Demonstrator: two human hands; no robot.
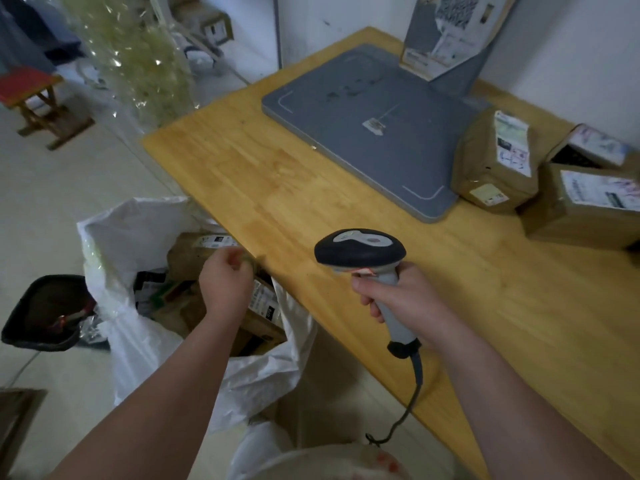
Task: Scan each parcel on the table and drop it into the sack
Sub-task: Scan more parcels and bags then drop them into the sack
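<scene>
The right hand (391, 299) is wrapped firmly round the grey handle of the barcode scanner (360, 252), forefinger up by the trigger. The dark head hangs over the wooden table (277, 188) and its cable (412, 393) trails off the near edge. The left hand (225, 282) hovers above the open mouth of the white sack (138, 230), just beside the table's corner. Its fingers are loosely curled, but they are blurred and I cannot tell if they pinch anything.

Several cardboard parcels (263, 306) lie inside the sack. Three more wait well apart from both hands at the table's far right: a labelled box (495, 164) touching the grey weighing platform (363, 126), and two boxes (588, 202) beyond it.

This looks to me like the drop-off end of one round. To do the next one well, I'd reach the left hand for the nearest box and turn its label up. I'd bring it under the scanner rather than stretch the cord, then let it go over the middle of the sack, clear of the rim.
</scene>
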